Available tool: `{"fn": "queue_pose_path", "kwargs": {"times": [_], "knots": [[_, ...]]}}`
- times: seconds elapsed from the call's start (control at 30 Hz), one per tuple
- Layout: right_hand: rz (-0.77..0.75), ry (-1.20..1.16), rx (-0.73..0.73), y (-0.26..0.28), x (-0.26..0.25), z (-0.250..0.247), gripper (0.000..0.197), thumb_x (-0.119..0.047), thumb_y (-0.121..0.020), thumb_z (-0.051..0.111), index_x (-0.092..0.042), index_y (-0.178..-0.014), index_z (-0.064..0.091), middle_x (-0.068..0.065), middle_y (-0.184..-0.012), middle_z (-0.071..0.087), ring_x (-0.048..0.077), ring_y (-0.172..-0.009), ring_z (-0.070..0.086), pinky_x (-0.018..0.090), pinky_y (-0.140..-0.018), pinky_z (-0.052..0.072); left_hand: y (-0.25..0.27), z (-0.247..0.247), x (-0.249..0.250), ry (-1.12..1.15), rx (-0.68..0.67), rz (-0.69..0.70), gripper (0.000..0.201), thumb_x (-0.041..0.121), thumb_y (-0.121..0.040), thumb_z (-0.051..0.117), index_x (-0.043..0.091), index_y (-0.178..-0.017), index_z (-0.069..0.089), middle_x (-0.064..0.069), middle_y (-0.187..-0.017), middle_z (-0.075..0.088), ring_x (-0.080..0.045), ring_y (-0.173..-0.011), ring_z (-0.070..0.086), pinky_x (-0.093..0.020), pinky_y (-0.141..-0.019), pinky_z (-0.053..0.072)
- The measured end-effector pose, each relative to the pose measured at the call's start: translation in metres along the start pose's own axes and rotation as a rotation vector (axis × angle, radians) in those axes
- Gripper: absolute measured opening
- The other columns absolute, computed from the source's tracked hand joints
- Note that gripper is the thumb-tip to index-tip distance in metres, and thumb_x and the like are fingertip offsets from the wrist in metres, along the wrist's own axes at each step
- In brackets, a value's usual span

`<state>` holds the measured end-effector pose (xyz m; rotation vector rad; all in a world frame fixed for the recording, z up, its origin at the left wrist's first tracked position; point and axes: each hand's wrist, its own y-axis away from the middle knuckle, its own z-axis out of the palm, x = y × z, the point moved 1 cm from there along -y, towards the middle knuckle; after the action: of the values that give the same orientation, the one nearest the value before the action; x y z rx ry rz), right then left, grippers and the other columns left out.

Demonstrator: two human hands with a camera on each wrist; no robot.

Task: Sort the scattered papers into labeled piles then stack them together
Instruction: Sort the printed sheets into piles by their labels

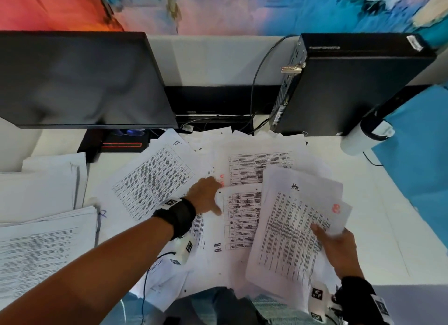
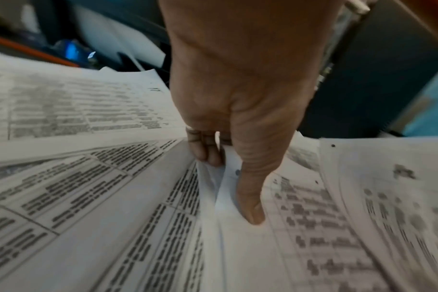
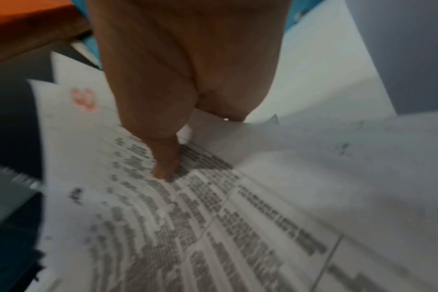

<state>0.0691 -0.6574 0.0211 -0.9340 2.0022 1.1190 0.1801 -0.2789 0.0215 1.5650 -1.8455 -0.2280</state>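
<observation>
Printed sheets lie scattered over the white desk (image 1: 378,203). My left hand (image 1: 206,195) pinches the left edge of a sheet marked "H.R" (image 1: 238,219), thumb on top and fingers curled beneath; the left wrist view shows the left hand (image 2: 228,158) on that sheet's edge (image 2: 238,247). My right hand (image 1: 337,244) holds a lifted bundle of sheets marked "HR" (image 1: 293,227) by its right edge, thumb pressed on the top page. In the right wrist view the right hand (image 3: 168,158) presses its thumb into the bundle (image 3: 188,227). A sheet marked "IT" (image 1: 155,176) lies to the left.
Two sorted piles (image 1: 43,240) sit at the left of the desk, one behind the other. A black monitor (image 1: 80,79) stands at the back left, a black computer case (image 1: 351,87) at the back right, with cables (image 1: 254,87) between them. A blue partition (image 1: 417,167) bounds the right.
</observation>
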Motion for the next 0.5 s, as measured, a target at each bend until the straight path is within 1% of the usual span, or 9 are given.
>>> {"fn": "queue_pose_path", "kwargs": {"times": [0.07, 0.1, 0.17, 0.27, 0.33, 0.4, 0.43, 0.47, 0.5], "knots": [[-0.102, 0.045, -0.078, -0.007, -0.007, -0.003, 0.024, -0.020, -0.087, 0.085, -0.019, -0.108, 0.073, -0.009, -0.082, 0.078, 0.007, -0.068, 0.069, 0.021, -0.059, 0.055, -0.002, -0.008, -0.002, 0.167, 0.023, 0.015, 0.027, 0.016, -0.079, 0.088, 0.017, -0.095, 0.067, 0.005, -0.096, 0.061, -0.019, -0.098, 0.057, -0.024, -0.076, 0.046], [-0.164, 0.091, -0.127, -0.010, -0.012, -0.004, 0.026, -0.021, -0.085, 0.086, -0.025, -0.108, 0.073, -0.009, -0.097, 0.077, 0.007, -0.079, 0.071, 0.019, -0.066, 0.057, -0.004, -0.012, -0.002, 0.217, 0.033, 0.031, 0.023, 0.009, -0.081, 0.085, 0.016, -0.088, 0.064, 0.007, -0.090, 0.059, -0.016, -0.094, 0.056, -0.020, -0.069, 0.042], [-0.332, 0.204, -0.240, -0.016, -0.028, 0.000, 0.028, -0.015, -0.084, 0.086, -0.033, -0.101, 0.073, -0.010, -0.116, 0.069, 0.003, -0.102, 0.065, 0.009, -0.079, 0.052, -0.004, -0.017, 0.001, 0.285, 0.017, 0.078, 0.023, 0.008, -0.083, 0.084, 0.016, -0.091, 0.064, 0.003, -0.094, 0.062, -0.017, -0.092, 0.058, -0.017, -0.066, 0.040], [-0.611, 0.394, -0.399, -0.030, -0.052, 0.027, 0.038, -0.002, -0.076, 0.091, -0.035, -0.086, 0.075, -0.012, -0.139, 0.060, -0.002, -0.130, 0.050, 0.015, -0.105, 0.042, -0.004, -0.008, 0.000, 0.377, 0.005, 0.069, 0.018, 0.011, -0.085, 0.083, 0.010, -0.097, 0.070, -0.011, -0.109, 0.071, -0.023, -0.094, 0.068, -0.018, -0.064, 0.052], [-0.730, 0.622, -0.497, -0.045, -0.059, 0.051, 0.046, 0.002, -0.069, 0.091, -0.038, -0.083, 0.074, -0.009, -0.155, 0.050, 0.009, -0.146, 0.041, 0.033, -0.118, 0.036, -0.001, -0.001, 0.000, 0.454, 0.070, 0.078, 0.012, 0.010, -0.090, 0.078, 0.003, -0.098, 0.073, -0.015, -0.107, 0.074, -0.018, -0.090, 0.069, -0.033, -0.075, 0.061], [-0.698, 0.823, -0.591, -0.055, -0.068, 0.072, 0.045, -0.007, -0.072, 0.087, -0.039, -0.100, 0.074, -0.009, -0.161, 0.044, 0.022, -0.152, 0.034, 0.051, -0.122, 0.028, 0.001, 0.004, -0.001, 0.495, 0.114, 0.076, 0.021, 0.007, -0.094, 0.071, 0.004, -0.114, 0.074, -0.011, -0.122, 0.072, -0.014, -0.106, 0.065, -0.039, -0.098, 0.057], [-0.698, 0.870, -0.604, -0.058, -0.074, 0.081, 0.046, -0.011, -0.077, 0.084, -0.036, -0.114, 0.073, -0.008, -0.157, 0.049, 0.023, -0.148, 0.038, 0.051, -0.121, 0.028, 0.001, 0.004, -0.002, 0.511, 0.122, 0.056, 0.032, 0.003, -0.095, 0.064, 0.007, -0.126, 0.071, -0.007, -0.133, 0.067, -0.013, -0.119, 0.060, -0.035, -0.107, 0.051], [-0.690, 0.913, -0.612, -0.058, -0.084, 0.088, 0.042, -0.015, -0.083, 0.080, -0.030, -0.121, 0.072, -0.007, -0.144, 0.058, 0.021, -0.138, 0.048, 0.047, -0.118, 0.031, 0.002, 0.002, -0.003, 0.513, 0.122, 0.041, 0.040, -0.001, -0.095, 0.059, 0.012, -0.131, 0.070, -0.004, -0.134, 0.063, -0.013, -0.122, 0.057, -0.036, -0.110, 0.048], [-0.697, 0.960, -0.608, -0.059, -0.091, 0.094, 0.031, -0.021, -0.088, 0.072, -0.026, -0.119, 0.074, -0.007, -0.128, 0.064, 0.019, -0.124, 0.056, 0.041, -0.111, 0.035, 0.000, -0.001, -0.004, 0.516, 0.130, 0.044, 0.040, -0.003, -0.092, 0.057, 0.016, -0.123, 0.073, -0.002, -0.125, 0.065, -0.014, -0.115, 0.059, -0.041, -0.107, 0.052]]}}
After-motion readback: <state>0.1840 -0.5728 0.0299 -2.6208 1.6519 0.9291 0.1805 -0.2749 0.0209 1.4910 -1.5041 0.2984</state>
